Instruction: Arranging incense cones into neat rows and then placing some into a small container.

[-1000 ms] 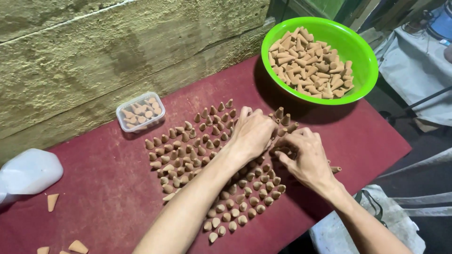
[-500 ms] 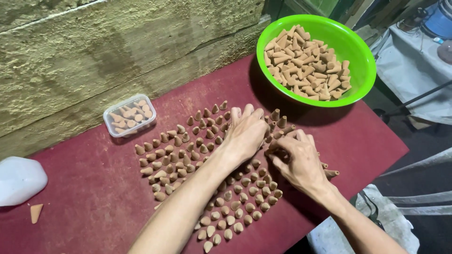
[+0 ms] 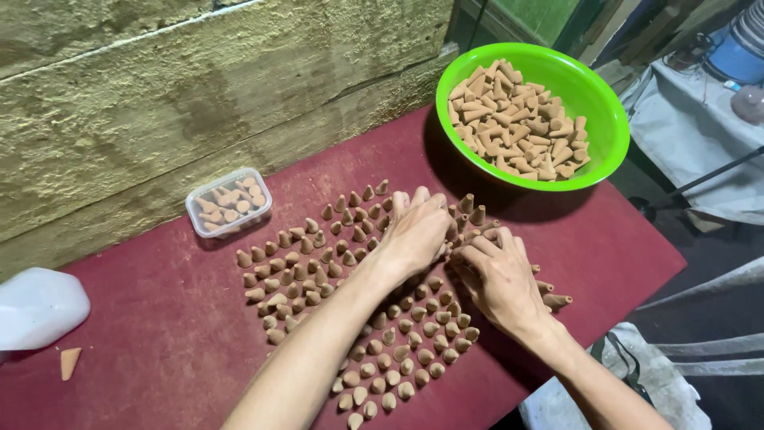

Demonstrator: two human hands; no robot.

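Hands meet mid-desk: left hand lies flat with fingers together steadying upright cones, right hand curls fingers over loose ones near the green bowl.

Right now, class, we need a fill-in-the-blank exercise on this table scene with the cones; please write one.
1. The large bowl heaped with cones is ____.
2. The tabletop under the standing cones is dark ____.
3. The small clear tub sits beside the rough ____.
4. Both hands, left hand and right hand, rest among the ____.

Missing words: green; red; wall; cones
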